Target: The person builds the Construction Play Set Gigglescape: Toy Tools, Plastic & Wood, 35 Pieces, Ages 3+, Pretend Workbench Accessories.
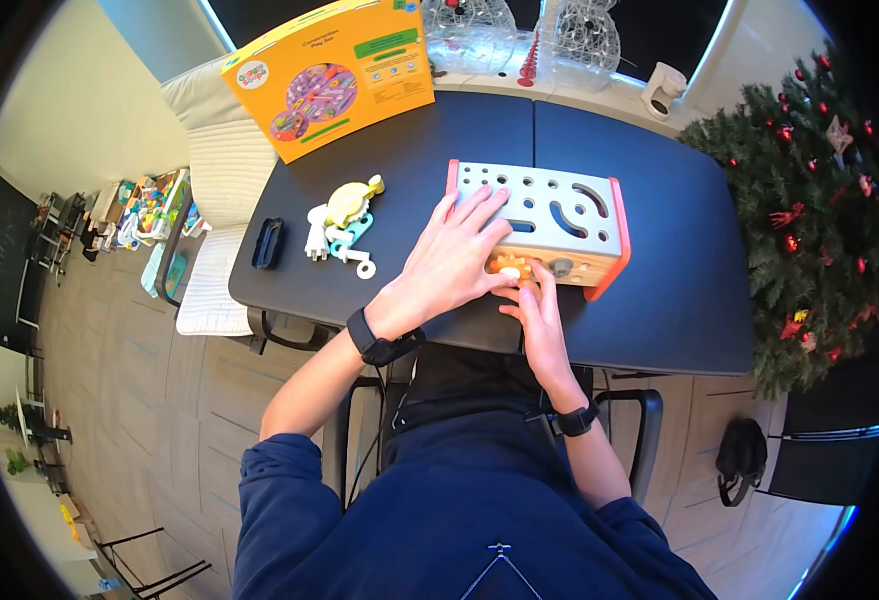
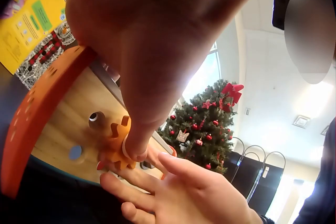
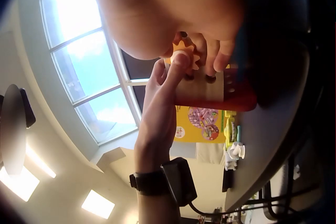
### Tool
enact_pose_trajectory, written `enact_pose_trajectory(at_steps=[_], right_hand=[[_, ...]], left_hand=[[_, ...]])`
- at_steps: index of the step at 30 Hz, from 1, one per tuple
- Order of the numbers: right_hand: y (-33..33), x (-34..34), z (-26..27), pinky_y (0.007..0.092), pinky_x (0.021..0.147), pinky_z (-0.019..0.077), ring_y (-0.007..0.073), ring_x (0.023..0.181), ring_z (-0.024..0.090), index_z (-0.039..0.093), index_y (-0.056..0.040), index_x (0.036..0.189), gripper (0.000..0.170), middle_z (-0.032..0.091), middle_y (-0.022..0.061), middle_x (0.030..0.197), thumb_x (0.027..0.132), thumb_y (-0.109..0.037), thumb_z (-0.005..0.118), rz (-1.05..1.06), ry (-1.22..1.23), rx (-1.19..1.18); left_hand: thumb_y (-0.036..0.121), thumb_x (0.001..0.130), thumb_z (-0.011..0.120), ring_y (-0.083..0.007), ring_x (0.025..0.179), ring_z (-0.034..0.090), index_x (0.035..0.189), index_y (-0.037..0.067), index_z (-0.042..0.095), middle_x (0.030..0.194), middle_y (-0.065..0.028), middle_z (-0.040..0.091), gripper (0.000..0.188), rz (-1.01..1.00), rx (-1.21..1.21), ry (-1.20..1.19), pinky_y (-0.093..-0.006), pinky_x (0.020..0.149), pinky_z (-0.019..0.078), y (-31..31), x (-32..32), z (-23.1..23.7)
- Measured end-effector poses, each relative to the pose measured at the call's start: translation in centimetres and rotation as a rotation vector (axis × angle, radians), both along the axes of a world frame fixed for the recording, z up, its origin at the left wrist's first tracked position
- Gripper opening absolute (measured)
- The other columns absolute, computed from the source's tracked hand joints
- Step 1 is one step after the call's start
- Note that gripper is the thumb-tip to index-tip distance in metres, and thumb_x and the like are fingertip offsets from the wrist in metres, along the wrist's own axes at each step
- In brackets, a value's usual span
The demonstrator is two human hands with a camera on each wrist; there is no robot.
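From where I stand, an orange gear (image 1: 510, 268) sits against the wooden front of a toy box (image 1: 536, 203) on the dark counter (image 1: 674, 280). The person's left hand (image 1: 451, 255) spreads over the box's grey top, its fingers extended rather than clenched, the thumb pressing the gear's white centre. The right hand (image 1: 539, 320) reaches up to the gear from below, fingers loosely extended and touching its edge. Left of the box lie a yellow toy piece (image 1: 347, 205) and a small black tray (image 1: 268, 244).
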State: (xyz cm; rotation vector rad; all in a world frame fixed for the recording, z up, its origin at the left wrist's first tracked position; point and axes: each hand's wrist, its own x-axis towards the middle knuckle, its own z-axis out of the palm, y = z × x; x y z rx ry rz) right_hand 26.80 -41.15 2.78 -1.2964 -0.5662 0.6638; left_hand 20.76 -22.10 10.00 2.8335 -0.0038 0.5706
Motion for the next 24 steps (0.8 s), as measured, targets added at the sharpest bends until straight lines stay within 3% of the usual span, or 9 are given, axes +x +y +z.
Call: enact_pose_trajectory(at_steps=[4,8,9,10,12,14,16,20,24], right_hand=[[-1.7,-0.6,-0.5,0.0367,0.099,0.0548,0.0240,0.118,0.071,0.026,-0.0044,0.157,0.044,0.065,0.0210,0.141,0.116,-0.011,0.041,-0.062,-0.069,-0.111],[-3.1,-0.4,1.6,0.0351,0.092,0.0558,0.0219,0.105,0.073,0.041,-0.0030,0.149,0.035,0.075,0.0164,0.124,0.114,-0.008,0.046,0.003,-0.226,-0.200],[-2.9,-0.6,2.6,0.0352,0.090,0.0564,0.0217,0.101,0.073,0.054,-0.0016,0.139,0.027,0.076,0.0135,0.114,0.112,-0.003,0.051,-0.057,-0.248,-0.177],[-2.8,-0.5,3.0,0.0350,0.089,0.0564,0.0221,0.100,0.073,0.056,-0.0012,0.136,0.025,0.076,0.0134,0.113,0.110,-0.002,0.052,-0.082,-0.354,-0.168],[-2.7,-0.1,3.6,0.0348,0.088,0.0563,0.0230,0.097,0.073,0.061,-0.0004,0.129,0.022,0.075,0.0131,0.111,0.108,0.001,0.055,-0.131,-0.567,-0.147],[-2.4,0.1,5.9,0.0393,0.094,0.0552,0.0306,0.104,0.070,0.065,0.0005,0.122,0.021,0.071,0.0158,0.116,0.101,0.005,0.061,-0.182,-0.757,-0.160],[-2.1,1.3,7.0,0.0423,0.098,0.0538,0.0344,0.111,0.067,0.065,0.0006,0.121,0.024,0.068,0.0170,0.121,0.098,0.006,0.063,-0.241,-1.021,-0.124],[-0.9,3.6,8.5,0.0503,0.116,0.0442,0.0390,0.138,0.056,0.063,-0.0019,0.131,0.031,0.062,0.0187,0.140,0.100,-0.003,0.065,-0.246,-1.187,-0.276],[0.1,5.0,7.6,0.0544,0.127,0.0314,0.0373,0.152,0.045,0.060,-0.0036,0.143,0.039,0.056,0.0188,0.154,0.105,-0.014,0.064,-0.208,-1.266,-0.414]], left_hand=[[0.045,0.088,0.085,-0.0387,0.159,0.037,0.126,0.005,0.067,0.166,-0.0206,0.046,0.058,0.025,0.003,-0.006,-0.0583,0.128,0.0267,-0.6,0.1,-0.3],[0.044,0.090,0.084,-0.0389,0.159,0.037,0.130,0.006,0.067,0.166,-0.0213,0.046,0.059,0.025,0.000,-0.043,-0.0590,0.128,0.0261,-1.7,0.4,-0.7],[0.044,0.090,0.084,-0.0390,0.159,0.037,0.132,0.006,0.066,0.166,-0.0216,0.046,0.059,0.020,-0.007,-0.057,-0.0590,0.128,0.0257,-2.0,0.6,-0.8],[0.043,0.091,0.083,-0.0391,0.158,0.037,0.133,0.006,0.066,0.165,-0.0219,0.046,0.059,0.018,-0.013,-0.073,-0.0591,0.128,0.0254,-2.0,0.5,-0.7],[0.032,0.096,0.079,-0.0404,0.159,0.037,0.140,0.006,0.062,0.166,-0.0222,0.045,0.054,-0.070,-0.223,-0.106,-0.0547,0.128,0.0290,-1.3,0.0,0.0],[0.024,0.098,0.076,-0.0411,0.159,0.036,0.142,0.006,0.060,0.167,-0.0217,0.044,0.050,-0.125,-0.556,-0.165,-0.0519,0.128,0.0315,0.1,-0.7,0.6],[0.008,0.101,0.068,-0.0404,0.146,0.050,0.138,0.003,0.060,0.157,-0.0190,0.052,0.039,0.013,-0.390,-0.272,-0.0483,0.122,0.0404,2.3,-2.4,0.8],[-0.002,0.096,0.063,-0.0401,0.124,0.060,0.123,0.003,0.069,0.130,-0.0178,0.062,0.028,0.304,-0.035,-0.086,-0.0474,0.107,0.0510,8.7,-7.0,-0.9],[0.006,0.095,0.068,-0.0366,0.120,0.064,0.123,0.008,0.070,0.121,-0.0167,0.065,0.028,0.533,0.090,0.313,-0.0496,0.099,0.0538,13.3,-11.2,-4.9]])
